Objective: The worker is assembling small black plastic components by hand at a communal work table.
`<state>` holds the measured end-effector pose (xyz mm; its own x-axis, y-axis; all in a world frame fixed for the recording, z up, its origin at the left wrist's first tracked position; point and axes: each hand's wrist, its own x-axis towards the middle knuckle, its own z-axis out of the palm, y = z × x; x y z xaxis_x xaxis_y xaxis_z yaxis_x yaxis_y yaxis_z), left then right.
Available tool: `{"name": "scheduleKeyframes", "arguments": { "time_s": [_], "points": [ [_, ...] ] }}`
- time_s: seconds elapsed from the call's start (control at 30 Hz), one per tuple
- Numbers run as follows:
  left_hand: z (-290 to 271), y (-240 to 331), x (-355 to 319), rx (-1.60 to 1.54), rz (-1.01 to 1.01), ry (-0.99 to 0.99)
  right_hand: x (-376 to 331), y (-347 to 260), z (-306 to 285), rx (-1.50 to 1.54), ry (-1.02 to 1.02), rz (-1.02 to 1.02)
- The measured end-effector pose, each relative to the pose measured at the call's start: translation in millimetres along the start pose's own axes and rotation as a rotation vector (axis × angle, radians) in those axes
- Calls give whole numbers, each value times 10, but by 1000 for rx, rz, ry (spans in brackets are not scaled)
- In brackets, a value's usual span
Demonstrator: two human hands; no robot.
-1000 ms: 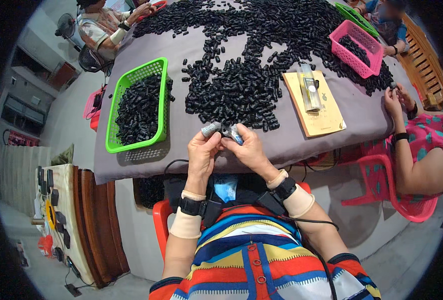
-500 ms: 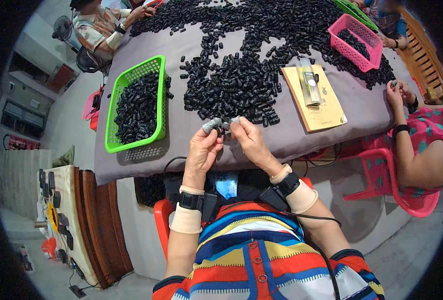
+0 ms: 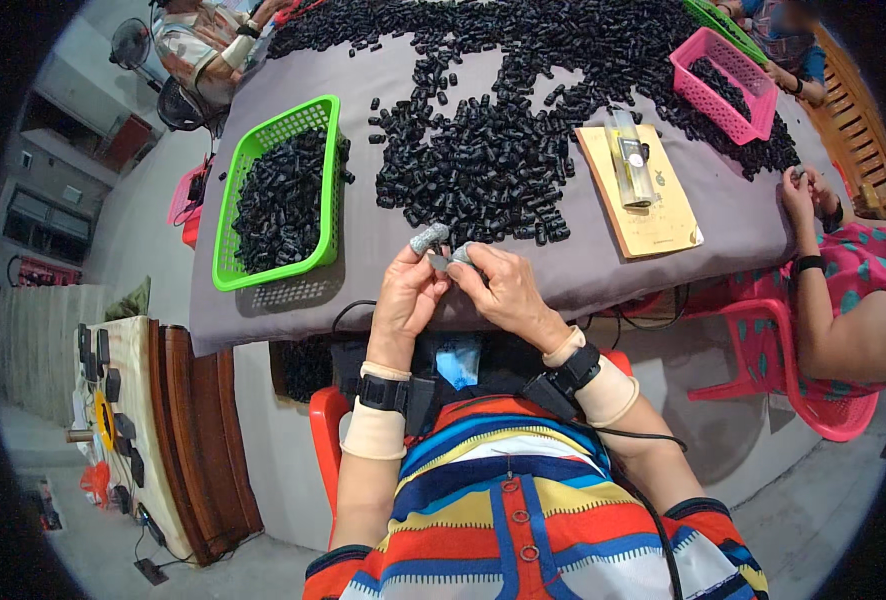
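In front of the table's near edge, my left hand [image 3: 409,300] and my right hand [image 3: 511,298] meet with fingertips pinched together. Grey wrapping covers the tip of my left index finger and a fingertip of my right hand. A small greyish piece [image 3: 439,262] shows between the fingertips; the fingers partly cover it, and I cannot make out its kind. Just beyond my hands lies a heap of small black cylindrical parts [image 3: 473,175]. To the left, a green plastic basket [image 3: 332,190] holds many more such parts.
A yellowish pad [image 3: 653,225] with a clear plastic case [image 3: 631,165] on it lies right of the heap. A pink basket [image 3: 698,105] stands farther right. Other people sit at the far left and right; a person's hand [image 3: 803,195] works at the right edge. Grey cloth [image 3: 383,260] covers the table.
The view has shifted slightly, so the table's things appear a little to the right. My fingers have turned the small piece; a dark bit below the left fingertips no longer shows.
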<state>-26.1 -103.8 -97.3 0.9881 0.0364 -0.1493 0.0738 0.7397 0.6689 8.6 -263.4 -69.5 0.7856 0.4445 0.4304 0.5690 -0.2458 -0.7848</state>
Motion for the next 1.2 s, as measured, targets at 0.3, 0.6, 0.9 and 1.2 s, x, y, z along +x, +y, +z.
{"name": "scheduleKeyframes", "arguments": {
  "time_s": [0.3, 0.6, 0.9, 1.2],
  "points": [
    [-36, -23, -21, -1, 2, -41, -10, 37, 45, -55, 29, -37],
    [-25, -16, -30, 17, -14, -31, -15, 39, 75, -53, 52, -55],
    [-2, 17, -49, 4, -26, -52, -20, 30, 83, -81, 59, -63],
    [12, 13, -44, 8, -35, -20, -13, 33, 86, -95, 61, -75]
  ]
}}
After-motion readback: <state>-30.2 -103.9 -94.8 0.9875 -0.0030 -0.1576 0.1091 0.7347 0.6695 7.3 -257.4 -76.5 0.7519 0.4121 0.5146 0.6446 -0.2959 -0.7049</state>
